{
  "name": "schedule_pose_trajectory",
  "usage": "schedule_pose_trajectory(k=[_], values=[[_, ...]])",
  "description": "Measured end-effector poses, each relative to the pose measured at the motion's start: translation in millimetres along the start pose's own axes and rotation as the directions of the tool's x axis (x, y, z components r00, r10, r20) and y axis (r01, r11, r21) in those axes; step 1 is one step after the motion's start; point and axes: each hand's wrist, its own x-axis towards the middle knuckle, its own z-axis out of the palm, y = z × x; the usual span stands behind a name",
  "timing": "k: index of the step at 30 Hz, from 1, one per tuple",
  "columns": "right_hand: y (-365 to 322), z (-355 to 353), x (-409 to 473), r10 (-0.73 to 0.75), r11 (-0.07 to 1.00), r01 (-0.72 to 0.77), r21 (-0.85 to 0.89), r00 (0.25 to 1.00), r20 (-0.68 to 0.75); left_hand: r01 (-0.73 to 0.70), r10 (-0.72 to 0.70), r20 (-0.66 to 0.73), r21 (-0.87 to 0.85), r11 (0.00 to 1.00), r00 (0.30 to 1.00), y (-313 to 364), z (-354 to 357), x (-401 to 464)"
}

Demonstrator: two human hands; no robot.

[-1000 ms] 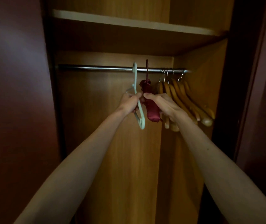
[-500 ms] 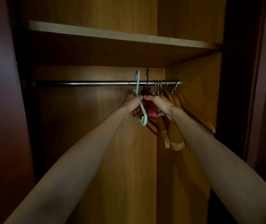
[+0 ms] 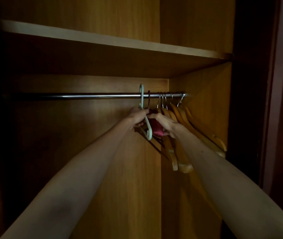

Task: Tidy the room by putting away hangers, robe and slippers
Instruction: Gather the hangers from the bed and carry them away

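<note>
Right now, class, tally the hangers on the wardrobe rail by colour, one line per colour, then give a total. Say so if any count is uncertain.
Pale green hanger: 1, held by the left hand
Dark red padded hanger: 1, held by the right hand
Wooden hangers: about 5, judged by the metal hooks; they overlap
Total: about 7, all on the rail

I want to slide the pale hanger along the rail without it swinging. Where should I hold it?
Grip the pale hanger at its neck, just under the hook, coming from the left, where the rail is bare. It hangs edge-on, so fingers close across the thin neck; the red hanger crowds the right.
</note>
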Motion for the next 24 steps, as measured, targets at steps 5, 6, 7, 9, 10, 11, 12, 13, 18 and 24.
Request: schedule_pose_trajectory(k=[5, 6, 7, 9, 10, 11, 12, 13, 18, 24], values=[[29, -10, 38, -0.002, 0.999, 0.003, 0.037, 1.000, -0.012, 0.005, -0.009, 0.039, 0.107, 0.994, 0.999, -7, 6, 6], [24, -7, 24, 0.004, 0.999, -0.003, 0.039, 1.000, -0.011, 0.015, -0.021, 0.055, 0.116, 0.993, 0.998, -9, 7, 6], [18, -4, 10, 0.008, 0.999, -0.008, 0.045, 1.000, -0.007, 0.026, -0.034, 0.072, 0.110, 0.994, 0.997, -9, 8, 5], [14, -1, -3, 0.004, 0.999, -0.003, 0.049, 1.000, -0.003, 0.050, -0.059, 0.096, 0.092, 0.995, 0.994, -9, 10, 4], [15, 0, -4, -0.001, 0.999, 0.002, 0.046, 1.000, -0.010, 0.058, -0.067, 0.105, 0.088, 0.994, 0.992, -8, 11, 4], [15, 0, -5, -0.008, 0.999, 0.009, 0.048, 1.000, -0.021, 0.065, -0.074, 0.111, 0.084, 0.994, 0.991, -7, 12, 3], [16, 0, -5, -0.013, 0.999, 0.014, 0.051, 0.999, -0.032, 0.073, -0.082, 0.113, 0.079, 0.994, 0.990, -5, 12, 2], [16, 1, -8, -0.015, 0.998, 0.018, 0.054, 0.999, -0.041, 0.083, -0.091, 0.113, 0.074, 0.994, 0.989, -4, 13, 1], [16, 0, -12, -0.029, 0.999, 0.032, 0.037, 0.998, -0.060, 0.112, -0.113, 0.091, 0.010, 0.994, 0.989, 0, 16, -9], [14, 6, -25, -0.090, 0.991, 0.074, -0.109, 0.984, -0.152, 0.098, -0.097, 0.025, -0.028, 0.995, 0.995, -12, 16, -18]])
